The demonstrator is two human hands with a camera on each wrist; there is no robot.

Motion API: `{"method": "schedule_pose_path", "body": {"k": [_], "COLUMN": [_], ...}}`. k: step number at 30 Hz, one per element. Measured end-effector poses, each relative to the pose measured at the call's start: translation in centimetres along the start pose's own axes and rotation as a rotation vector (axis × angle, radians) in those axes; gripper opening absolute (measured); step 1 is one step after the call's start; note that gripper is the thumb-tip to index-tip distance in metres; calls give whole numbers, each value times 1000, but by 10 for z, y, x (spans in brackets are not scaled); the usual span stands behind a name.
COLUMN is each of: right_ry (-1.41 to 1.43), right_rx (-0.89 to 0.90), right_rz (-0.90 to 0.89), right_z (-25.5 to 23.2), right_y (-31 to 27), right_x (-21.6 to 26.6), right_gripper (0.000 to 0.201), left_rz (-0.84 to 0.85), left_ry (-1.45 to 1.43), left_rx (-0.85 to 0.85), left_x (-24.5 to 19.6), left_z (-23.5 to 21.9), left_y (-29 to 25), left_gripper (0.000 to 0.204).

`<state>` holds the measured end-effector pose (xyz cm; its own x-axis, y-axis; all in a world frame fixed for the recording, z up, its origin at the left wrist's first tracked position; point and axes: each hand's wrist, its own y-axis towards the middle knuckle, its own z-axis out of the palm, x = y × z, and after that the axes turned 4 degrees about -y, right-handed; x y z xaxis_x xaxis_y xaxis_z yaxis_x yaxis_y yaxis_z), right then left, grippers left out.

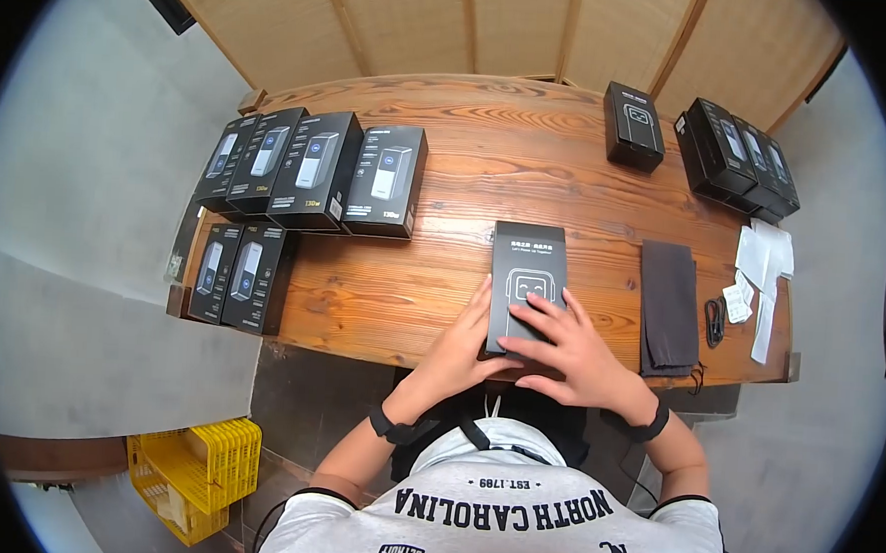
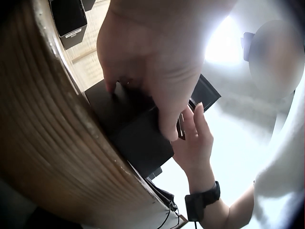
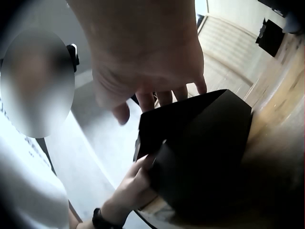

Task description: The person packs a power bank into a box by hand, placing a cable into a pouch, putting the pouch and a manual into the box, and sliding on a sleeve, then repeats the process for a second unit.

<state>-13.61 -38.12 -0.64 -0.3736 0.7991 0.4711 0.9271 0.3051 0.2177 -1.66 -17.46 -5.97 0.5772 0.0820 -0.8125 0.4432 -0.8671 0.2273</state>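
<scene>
A black box (image 1: pixel 530 243) with a white smiling-face drawing and small print lies on the wooden table (image 1: pixel 511 120) near its front edge, in front of the person. The left hand (image 1: pixel 454 347) grips its left side, with fingers along the edge and thumb at the near end. Over the top face the right hand (image 1: pixel 581 359) spreads its fingers, partly covering the drawing. From the left wrist, the near end of the box (image 2: pixel 143 143) shows below the left thumb. In the right wrist view, a dark opening or recess shows along the top of the box (image 3: pixel 214 138).
Several printed black boxes (image 1: pixel 386 178) stand at the left, with two more boxes (image 1: pixel 253 277) nearer. Farther right are a smiling-face box (image 1: pixel 635 131) and a cluster of boxes (image 1: pixel 725 156). Dark folded cloth (image 1: pixel 669 308), a black cable (image 1: pixel 714 323) and white papers (image 1: pixel 765 255) lie right.
</scene>
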Motion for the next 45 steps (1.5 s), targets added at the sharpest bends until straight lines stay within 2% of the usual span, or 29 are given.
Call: {"method": "schedule_pose_path", "body": {"k": [2,4,6,7,8,10,11,16,18,20,23,28,31,33,34,36,40,42,45], "right_ry": [-71,-246,-318,-323,-329,-399,-406,-480,-627,-692,-789,-807,-715,-516,-513,-300,-202,-127,-82], "right_rx": [30,77,66,64,61,45,28,-49,-68,-121,-149,-84,-169,-321,-311,-310,-239,-214,-207], "right_rz": [2,45,48,79,111,108,133,220,318,374,454,548,520,360,354,260,198,183,183], "right_z": [10,15,9,7,4,-5,-8,-22,-38,-40,-48,-51,-41,-35,-32,-30,-27,-23,-16], "right_y": [-2,0,10,17,24,41,51,91,112,123,129,130,122,111,103,88,60,49,37], "right_x": [-3,-13,-23,-31,-40,-64,-78,-154,-186,-219,-246,-235,-215,-197,-186,-154,-104,-92,-81], "right_gripper": [54,58,62,64,65,72,75,84,81,75,64,66,69,66,66,58,53,51,47], "left_rz": [-58,-43,-267,-197,-192,-95,-106,-142,-121,-89,-95,-89,-145,-233,-245,-230,-319,-425,-419], "left_ry": [-68,33,-419,-227,-223,51,88,134,300,350,520,684,734,919,916,885,897,778,722], "left_rx": [-129,-151,-152,-161,-159,-211,-244,-299,-329,-350,-387,-386,-379,-325,-327,-342,-268,-177,-179], "left_x": [1,5,0,-2,-2,-3,-4,0,7,19,28,67,84,87,90,99,80,61,61], "left_z": [0,0,-4,-7,-11,-18,-22,-39,-49,-60,-79,-97,-100,-99,-99,-99,-104,-106,-106], "left_y": [1,-2,-1,-2,-2,-1,-1,2,6,13,28,53,64,68,68,67,64,64,62], "left_gripper": [101,108,102,92,92,83,74,68,66,65,68,70,72,76,76,76,76,74,71]}}
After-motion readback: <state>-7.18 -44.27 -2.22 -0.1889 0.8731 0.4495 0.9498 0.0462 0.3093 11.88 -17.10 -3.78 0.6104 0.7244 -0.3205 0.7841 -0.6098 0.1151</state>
